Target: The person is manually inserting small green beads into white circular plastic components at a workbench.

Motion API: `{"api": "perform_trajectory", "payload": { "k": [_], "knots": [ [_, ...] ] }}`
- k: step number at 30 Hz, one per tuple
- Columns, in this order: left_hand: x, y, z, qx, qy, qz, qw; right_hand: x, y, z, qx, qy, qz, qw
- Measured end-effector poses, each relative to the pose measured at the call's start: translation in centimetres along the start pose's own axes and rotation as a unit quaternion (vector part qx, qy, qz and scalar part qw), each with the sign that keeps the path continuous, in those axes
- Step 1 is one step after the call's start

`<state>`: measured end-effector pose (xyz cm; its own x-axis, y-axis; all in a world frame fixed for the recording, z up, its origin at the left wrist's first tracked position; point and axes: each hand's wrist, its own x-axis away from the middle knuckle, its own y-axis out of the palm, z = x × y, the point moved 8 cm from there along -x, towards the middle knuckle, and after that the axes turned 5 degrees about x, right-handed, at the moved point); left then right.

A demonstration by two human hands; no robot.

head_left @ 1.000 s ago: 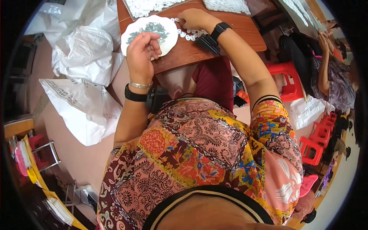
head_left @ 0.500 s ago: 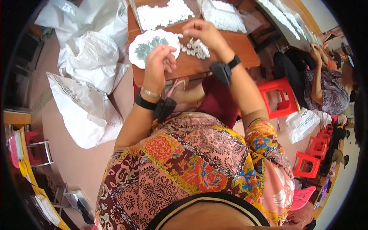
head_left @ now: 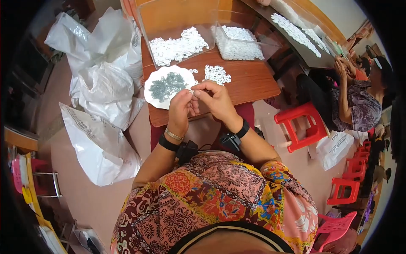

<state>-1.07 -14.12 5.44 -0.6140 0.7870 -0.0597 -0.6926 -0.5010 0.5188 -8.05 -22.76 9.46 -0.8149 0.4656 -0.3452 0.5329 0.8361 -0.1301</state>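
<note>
Table (head_left: 251,89): wooden, reddish brown, set before the wearer. At its near left corner, a plate (head_left: 159,104), white, scalloped, with dark pieces (head_left: 167,86) heaped in its middle. To the right of the plate, small white pieces (head_left: 217,74), ring-like, laid in a loose cluster; a few more scattered between cluster and plate.

Behind these, two clear boxes placed side by side: left box (head_left: 199,53) and right box (head_left: 253,42), both stocked with similar white pieces.

Left hand (head_left: 182,109): held at the plate's near right edge, fingers curled; whether anything is gripped cannot be told. Right hand (head_left: 215,101): brought against the left, thumb and forefinger narrowed to a pinch, a white bit (head_left: 192,89) just visible at the tips.

Floor (head_left: 91,199): pinkish. At left, bulging white sacks (head_left: 105,91) are grouped, with a flatter sack (head_left: 101,148) laid nearer. At right, a red stool (head_left: 302,127), further red stools lined up beyond, a pink chair (head_left: 338,226) and a white bag (head_left: 336,148). Upper right, a dark table (head_left: 306,59) topped with strips of white; beside it, another person (head_left: 359,106) is seated.
</note>
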Motion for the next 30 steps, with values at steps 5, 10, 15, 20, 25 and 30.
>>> {"api": "perform_trajectory", "payload": {
  "k": [5, 10, 15, 20, 25, 30],
  "knots": [
    [0.1, -0.4, 0.3, -0.028, -0.005, -0.012, 1.000, 0.7, 0.0, -0.5, 0.074, -0.022, -0.007, 0.997],
    [0.5, -0.6, 0.8, -0.077, -0.007, -0.010, 0.997, 0.7, 0.6, -0.2, 0.035, 0.023, -0.025, 0.999],
    [0.6, -1.5, 0.8, -0.083, -0.031, -0.019, 0.996, 0.6, 1.5, -0.5, 0.097, 0.027, -0.040, 0.994],
    [0.5, -1.8, 0.8, -0.116, -0.045, -0.024, 0.992, 0.6, 1.4, 0.1, 0.099, 0.024, -0.036, 0.994],
    [0.1, -2.4, 0.4, -0.117, -0.075, -0.024, 0.990, 0.0, 1.0, 0.9, 0.116, -0.007, -0.057, 0.992],
    [-0.4, -3.6, 2.0, -0.130, -0.014, -0.007, 0.991, -4.6, 0.4, 1.0, 0.264, -0.052, -0.128, 0.955]
  ]
}}
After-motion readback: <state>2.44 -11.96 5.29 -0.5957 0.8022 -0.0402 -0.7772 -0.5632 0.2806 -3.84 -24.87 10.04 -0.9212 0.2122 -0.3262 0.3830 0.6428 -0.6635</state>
